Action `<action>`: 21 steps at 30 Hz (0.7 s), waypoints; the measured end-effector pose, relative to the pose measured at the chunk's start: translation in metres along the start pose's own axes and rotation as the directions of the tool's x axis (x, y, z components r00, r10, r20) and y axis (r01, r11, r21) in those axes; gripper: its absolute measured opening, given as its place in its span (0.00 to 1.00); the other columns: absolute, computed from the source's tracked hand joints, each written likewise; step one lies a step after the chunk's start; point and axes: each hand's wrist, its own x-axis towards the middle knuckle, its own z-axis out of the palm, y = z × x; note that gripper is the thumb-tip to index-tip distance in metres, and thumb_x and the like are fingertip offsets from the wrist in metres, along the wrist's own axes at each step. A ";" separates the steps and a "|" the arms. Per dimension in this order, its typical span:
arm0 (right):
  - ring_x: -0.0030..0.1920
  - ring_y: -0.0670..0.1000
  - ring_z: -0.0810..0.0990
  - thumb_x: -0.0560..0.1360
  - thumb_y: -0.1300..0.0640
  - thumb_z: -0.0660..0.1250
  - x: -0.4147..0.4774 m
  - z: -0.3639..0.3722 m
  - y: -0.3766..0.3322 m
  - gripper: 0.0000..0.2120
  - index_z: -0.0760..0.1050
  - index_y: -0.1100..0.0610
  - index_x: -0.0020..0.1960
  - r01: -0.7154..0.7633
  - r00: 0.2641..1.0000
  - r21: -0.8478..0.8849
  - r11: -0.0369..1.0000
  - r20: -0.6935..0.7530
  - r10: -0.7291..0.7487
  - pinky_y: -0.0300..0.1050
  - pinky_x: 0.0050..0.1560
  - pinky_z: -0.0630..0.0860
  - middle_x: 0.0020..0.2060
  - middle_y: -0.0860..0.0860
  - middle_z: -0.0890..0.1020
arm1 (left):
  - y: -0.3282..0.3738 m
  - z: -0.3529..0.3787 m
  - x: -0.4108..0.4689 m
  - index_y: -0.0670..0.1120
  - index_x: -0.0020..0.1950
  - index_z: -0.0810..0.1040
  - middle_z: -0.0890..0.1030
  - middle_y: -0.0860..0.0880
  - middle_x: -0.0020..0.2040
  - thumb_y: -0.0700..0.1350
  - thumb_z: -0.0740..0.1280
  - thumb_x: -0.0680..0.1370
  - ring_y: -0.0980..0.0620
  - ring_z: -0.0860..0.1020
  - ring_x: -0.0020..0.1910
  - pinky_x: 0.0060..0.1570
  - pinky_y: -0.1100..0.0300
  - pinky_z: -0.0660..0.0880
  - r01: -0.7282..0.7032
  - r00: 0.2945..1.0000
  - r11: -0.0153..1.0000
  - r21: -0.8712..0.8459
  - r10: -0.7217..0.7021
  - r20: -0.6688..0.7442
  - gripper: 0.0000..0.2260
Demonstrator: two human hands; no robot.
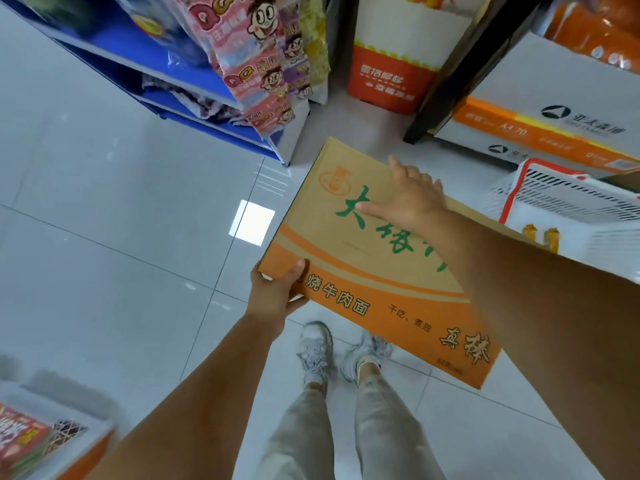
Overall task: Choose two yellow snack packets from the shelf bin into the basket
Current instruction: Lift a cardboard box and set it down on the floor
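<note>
Gripping carton corner with left hand, right hand flat on top, tiled floor, basket beside

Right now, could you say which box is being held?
The tan carton with green lettering: the left hand grips its corner, the right hand lies flat on top; the white paper boxes sit untouched.

Pale glossy tile floor reflecting a ceiling light, blue shelf unit standing on it upper left, orange-and-white carton sitting behind, dark shelf post standing beside white paper boxes, white basket sitting right, pale sneakers standing below.
</note>
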 end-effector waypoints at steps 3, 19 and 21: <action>0.69 0.61 0.68 0.60 0.23 0.69 0.009 0.001 -0.006 0.52 0.61 0.50 0.75 -0.020 0.999 0.020 1.000 -0.040 0.021 0.60 0.65 0.64 0.68 0.56 0.71 | 0.007 0.006 -0.002 0.46 0.70 0.66 0.81 0.43 0.57 0.44 0.79 0.70 0.42 0.85 0.48 0.41 0.48 0.84 -0.011 0.999 0.999 -0.053 0.009 -0.040 0.33; 0.49 0.38 0.77 0.66 0.44 0.80 -0.146 -0.085 0.070 0.29 0.67 0.47 0.59 0.012 0.945 0.748 0.664 -0.226 0.237 0.36 0.41 0.71 0.48 0.38 0.76 | 0.047 0.049 -0.146 0.60 0.70 0.61 0.75 0.65 0.54 0.50 0.78 0.71 0.71 0.80 0.44 0.36 0.73 0.77 -0.595 0.800 0.755 0.278 0.590 0.109 0.35; 0.49 0.38 0.77 0.66 0.44 0.79 -0.158 -0.085 0.074 0.29 0.68 0.49 0.59 0.002 0.946 0.768 0.640 -0.208 0.247 0.38 0.44 0.73 0.48 0.39 0.76 | 0.046 0.049 -0.159 0.61 0.70 0.60 0.77 0.63 0.57 0.50 0.77 0.72 0.67 0.81 0.46 0.35 0.74 0.76 -0.617 0.783 0.733 0.287 0.608 0.132 0.34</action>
